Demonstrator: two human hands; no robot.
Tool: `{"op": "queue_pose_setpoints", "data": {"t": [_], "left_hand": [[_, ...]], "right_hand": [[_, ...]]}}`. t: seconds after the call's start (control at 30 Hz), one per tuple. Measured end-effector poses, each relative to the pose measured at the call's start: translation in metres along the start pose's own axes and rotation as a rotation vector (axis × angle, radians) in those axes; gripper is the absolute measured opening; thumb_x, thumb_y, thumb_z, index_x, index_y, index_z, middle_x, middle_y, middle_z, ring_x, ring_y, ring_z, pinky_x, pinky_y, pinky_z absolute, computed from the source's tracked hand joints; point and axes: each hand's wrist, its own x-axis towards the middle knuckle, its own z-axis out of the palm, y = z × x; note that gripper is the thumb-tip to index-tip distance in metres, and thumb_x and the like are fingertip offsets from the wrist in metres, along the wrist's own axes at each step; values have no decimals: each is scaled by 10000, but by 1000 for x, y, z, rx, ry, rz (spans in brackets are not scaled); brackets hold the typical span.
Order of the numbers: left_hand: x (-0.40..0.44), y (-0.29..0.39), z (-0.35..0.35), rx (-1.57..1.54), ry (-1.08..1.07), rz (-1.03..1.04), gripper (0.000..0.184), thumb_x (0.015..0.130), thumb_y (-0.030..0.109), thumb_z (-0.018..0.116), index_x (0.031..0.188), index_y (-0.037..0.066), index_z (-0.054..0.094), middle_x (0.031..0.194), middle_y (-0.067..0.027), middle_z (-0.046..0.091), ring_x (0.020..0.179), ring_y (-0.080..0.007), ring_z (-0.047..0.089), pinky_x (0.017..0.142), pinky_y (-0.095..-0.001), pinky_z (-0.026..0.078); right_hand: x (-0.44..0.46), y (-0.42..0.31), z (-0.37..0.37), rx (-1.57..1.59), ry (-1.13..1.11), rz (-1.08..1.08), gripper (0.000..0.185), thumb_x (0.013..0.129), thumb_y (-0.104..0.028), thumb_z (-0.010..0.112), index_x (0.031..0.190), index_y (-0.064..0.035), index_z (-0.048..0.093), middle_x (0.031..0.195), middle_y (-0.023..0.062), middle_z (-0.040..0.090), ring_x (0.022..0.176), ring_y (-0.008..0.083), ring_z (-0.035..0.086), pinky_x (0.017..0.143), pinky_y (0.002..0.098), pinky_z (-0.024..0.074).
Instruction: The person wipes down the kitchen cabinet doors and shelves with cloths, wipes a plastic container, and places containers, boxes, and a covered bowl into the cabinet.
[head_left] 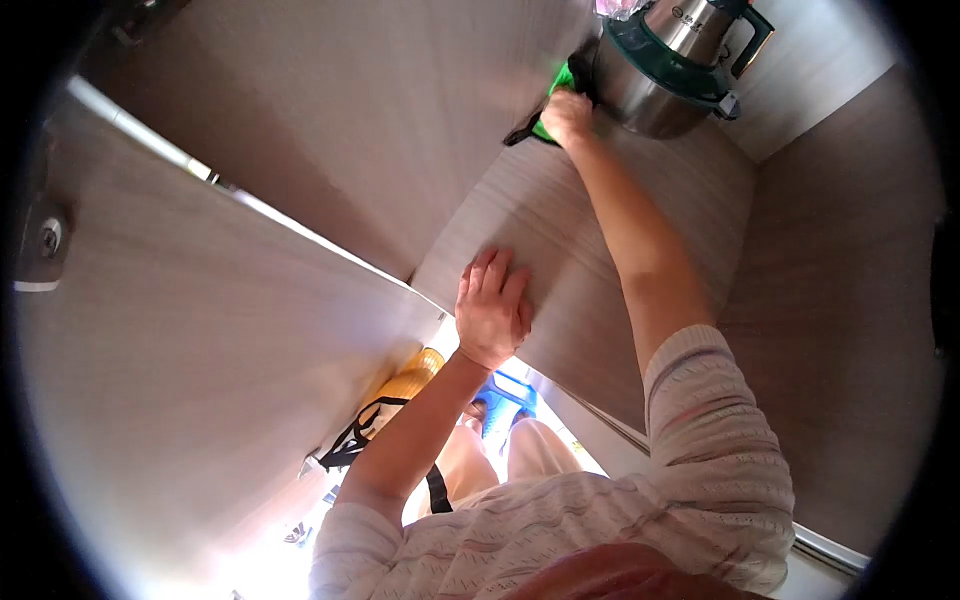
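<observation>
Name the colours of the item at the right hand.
Bright green and black: the item at the right hand shows in the head view.

A bright green thing (562,78) with black parts is bunched under the right hand (567,116), next to a big metal pot (655,108).

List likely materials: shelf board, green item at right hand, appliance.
Shelf board: probably wood-effect laminate, matte; streaked grain.
Green item with black parts: perhaps fabric or soft plastic; irregular edges, finish too blurred to tell.
Appliance: body likely stainless steel, satin; silvery reflections. Dark green collar probably plastic, glossy; even colour, highlights.
</observation>
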Motion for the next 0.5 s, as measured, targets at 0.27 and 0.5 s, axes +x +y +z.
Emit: {"op": "queue_pose_setpoints", "data": {"t": [0.27,0.5], "left_hand": [[-4,1,2,17,75,3,304,648,87,587,950,59,605,1109,-127,535,1080,-321,481,894,-431,406],[-11,-5,7,-39,108,-58,248,654,83,573,898,52,604,1033,-127,542,1028,-323,487,858,-409,427]], "right_hand": [[-110,-49,19,13,412,-439,155,775,-168,550,842,-30,572,732,132,606,666,299,597,653,417,436],[-159,-88,10,495,553,-466,160,724,-75,622,879,-74,586,768,168,591,683,320,568,698,415,462]]}}
